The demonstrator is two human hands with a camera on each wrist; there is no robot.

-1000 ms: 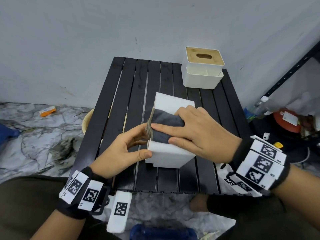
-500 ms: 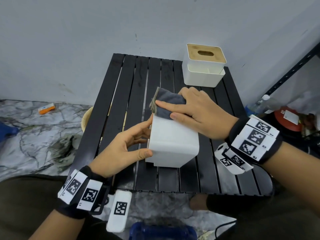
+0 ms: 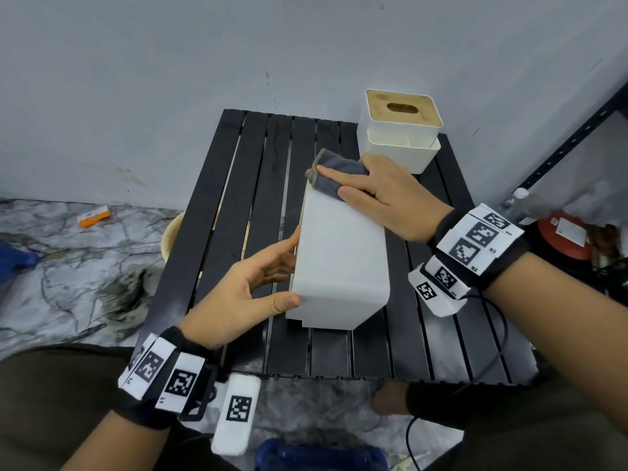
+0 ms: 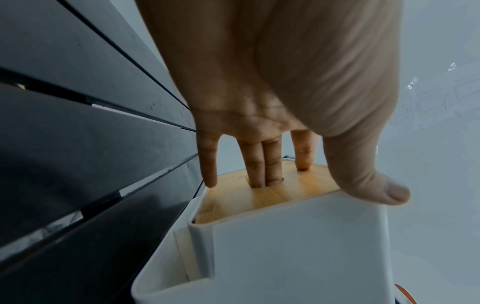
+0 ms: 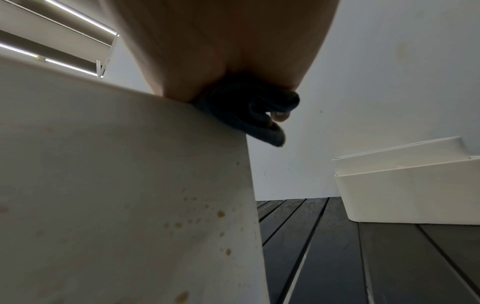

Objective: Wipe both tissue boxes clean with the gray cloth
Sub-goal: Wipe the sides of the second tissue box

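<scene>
pressing the gray cloth [image 3: 339, 176] flat-fingered with my right hand [image 3: 384, 198] at the far edge of the tipped tissue box [image 3: 339, 266], mid-table [image 3: 238, 205], bare slats to its left. my left hand [image 3: 244, 294] braces it: only the left wrist view shows two fingers [image 4: 265, 164] in the wooden lid's [image 4: 291, 191] slot. the second tissue box [image 3: 401, 130] stands at the far right corner.

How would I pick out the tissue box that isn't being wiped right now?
Start at the black slatted table and look to its far right corner by the wall. There stands the upright white tissue box with a wooden slotted lid; no hand touches it, while the other white box lies on its side.
</scene>
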